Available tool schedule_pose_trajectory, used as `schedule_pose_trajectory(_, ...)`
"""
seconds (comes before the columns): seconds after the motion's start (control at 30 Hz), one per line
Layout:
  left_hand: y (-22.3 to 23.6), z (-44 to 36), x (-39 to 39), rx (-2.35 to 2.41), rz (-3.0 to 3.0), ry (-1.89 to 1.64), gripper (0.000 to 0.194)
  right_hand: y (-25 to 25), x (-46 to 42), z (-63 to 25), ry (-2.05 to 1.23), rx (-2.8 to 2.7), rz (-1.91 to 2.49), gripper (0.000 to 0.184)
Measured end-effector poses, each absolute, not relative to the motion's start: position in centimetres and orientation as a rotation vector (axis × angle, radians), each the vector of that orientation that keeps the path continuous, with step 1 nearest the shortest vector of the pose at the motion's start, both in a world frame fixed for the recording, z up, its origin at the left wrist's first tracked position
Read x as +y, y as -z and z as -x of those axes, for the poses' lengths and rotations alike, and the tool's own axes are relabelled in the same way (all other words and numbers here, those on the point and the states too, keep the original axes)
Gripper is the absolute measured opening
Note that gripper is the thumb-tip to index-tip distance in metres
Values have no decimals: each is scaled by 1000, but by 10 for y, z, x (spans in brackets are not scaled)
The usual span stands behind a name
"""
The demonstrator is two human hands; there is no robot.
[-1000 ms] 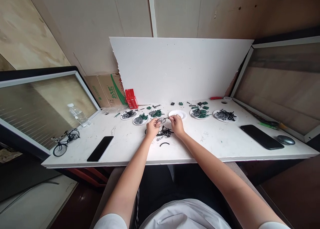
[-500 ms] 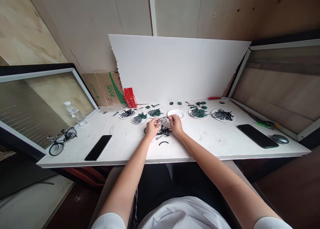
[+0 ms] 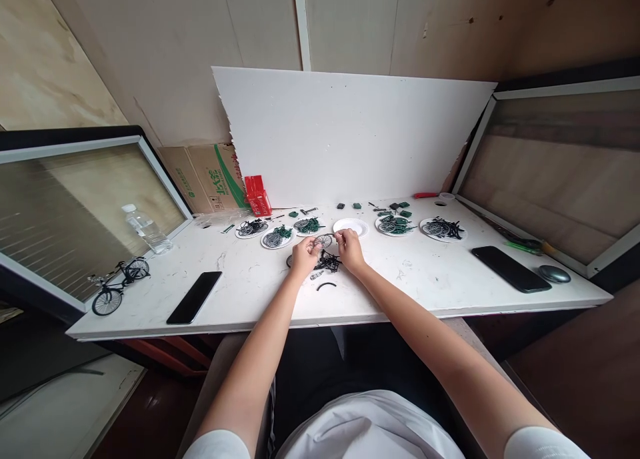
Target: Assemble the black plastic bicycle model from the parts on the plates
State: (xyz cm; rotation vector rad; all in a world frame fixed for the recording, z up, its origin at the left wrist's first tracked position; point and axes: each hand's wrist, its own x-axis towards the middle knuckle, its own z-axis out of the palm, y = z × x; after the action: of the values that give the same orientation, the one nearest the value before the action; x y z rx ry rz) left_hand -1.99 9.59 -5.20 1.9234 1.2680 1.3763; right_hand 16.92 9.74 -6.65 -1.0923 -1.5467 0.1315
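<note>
My left hand (image 3: 303, 256) pinches a small spoked model-bicycle wheel (image 3: 323, 241) between thumb and fingertips, raised above the white table. At the wheel's right side, my right hand (image 3: 351, 249) has its fingertips closed on a thin black part that meets the rim. Its exact kind is too small to make out. Just below the hands lies a cluster of black model-bicycle parts (image 3: 329, 261). Nearer to me are a small clear or silvery piece (image 3: 317, 275) and a curved black strip (image 3: 327, 285).
Paper plates with wheels and black or green parts, such as the right plate (image 3: 444, 230), stand along the back, around a bare plate (image 3: 351, 227). A finished model bicycle (image 3: 120, 285), bottle (image 3: 147, 230) and phone (image 3: 195, 297) are left; another phone (image 3: 511, 269) and mouse (image 3: 554, 274) are right.
The whole view shifts slightly as the head moves. Both hands keep their grip by the wheel, with only slight finger motion; the things on the table stay put.
</note>
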Motion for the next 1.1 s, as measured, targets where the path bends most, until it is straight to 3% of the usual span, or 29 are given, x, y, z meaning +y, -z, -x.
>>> schedule_pose_trajectory(1.1,55,19,91,1189,-1907,-1404,17,63,93,-166,-93,-1668,1157,25)
